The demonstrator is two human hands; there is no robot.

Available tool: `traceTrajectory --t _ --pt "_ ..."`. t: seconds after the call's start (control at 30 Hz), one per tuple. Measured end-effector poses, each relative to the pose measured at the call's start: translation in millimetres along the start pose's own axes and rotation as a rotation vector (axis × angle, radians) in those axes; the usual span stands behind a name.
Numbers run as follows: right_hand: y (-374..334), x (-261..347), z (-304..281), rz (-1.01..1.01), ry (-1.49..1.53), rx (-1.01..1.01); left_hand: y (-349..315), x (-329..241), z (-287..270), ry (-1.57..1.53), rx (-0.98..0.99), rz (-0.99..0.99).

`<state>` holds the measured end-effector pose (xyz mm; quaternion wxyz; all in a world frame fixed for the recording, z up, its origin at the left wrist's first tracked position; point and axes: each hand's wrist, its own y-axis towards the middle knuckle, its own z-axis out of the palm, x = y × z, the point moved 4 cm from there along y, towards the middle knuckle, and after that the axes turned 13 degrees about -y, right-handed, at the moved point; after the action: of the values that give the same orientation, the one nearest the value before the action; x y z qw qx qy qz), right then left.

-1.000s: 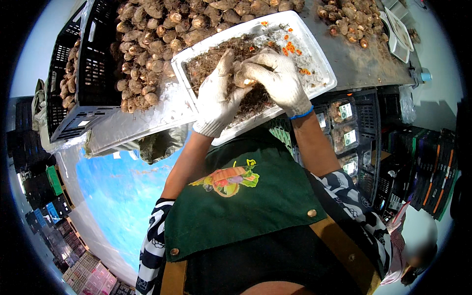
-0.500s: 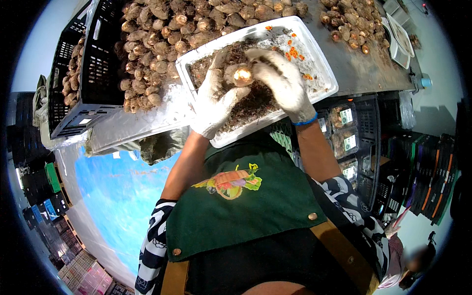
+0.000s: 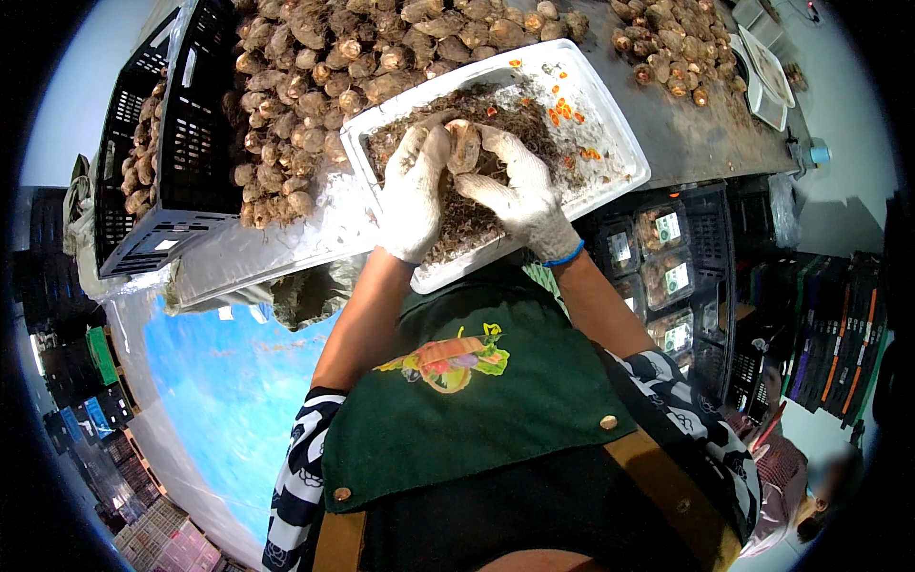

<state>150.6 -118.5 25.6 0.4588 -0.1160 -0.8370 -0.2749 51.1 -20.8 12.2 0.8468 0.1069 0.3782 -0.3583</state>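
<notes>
A small brown taro is held over the white tray, its side turned up. My right hand, in a white knitted glove with a blue cuff edge, grips it between thumb and fingers from the right. My left hand, gloved the same way, is closed against its left side; the glove's fingertips look soiled, and part of the grip is hidden. Beneath both hands, dark fibrous peelings cover much of the tray. Small orange bits are scattered over its right part.
A large heap of taros lies behind and left of the tray, a smaller pile at the far right. A black crate stands at the left. Packed clear boxes sit in a crate below the table's right side. Another person is at the lower right.
The taro has turned from its pale cut end facing up to its brown side. My right hand has closed in on it, and my left hand's fingers have drawn together.
</notes>
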Motion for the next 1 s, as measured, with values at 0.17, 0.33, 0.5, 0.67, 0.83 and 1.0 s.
traceTrajectory --t 0.17,0.33,0.5,0.67,0.83,1.0 --pt "-3 -1 2 0.063 -0.044 -0.100 0 8 1 -0.082 -0.081 -0.046" --pt "-3 -5 -2 0.198 0.124 -0.076 6 11 -3 0.079 -0.167 -0.011" --pt "-6 -5 -15 0.221 0.228 -0.114 12 11 -20 0.478 -0.239 0.094" --pt "-3 -3 -22 0.168 0.282 -0.148 4 -1 -6 0.296 -0.047 -0.061" --pt "-2 5 -14 0.089 0.133 -0.070 8 -3 7 0.223 0.022 -0.020" --pt "1 -1 -16 0.162 0.317 -0.086 18 23 -25 -0.129 -0.246 -0.155"
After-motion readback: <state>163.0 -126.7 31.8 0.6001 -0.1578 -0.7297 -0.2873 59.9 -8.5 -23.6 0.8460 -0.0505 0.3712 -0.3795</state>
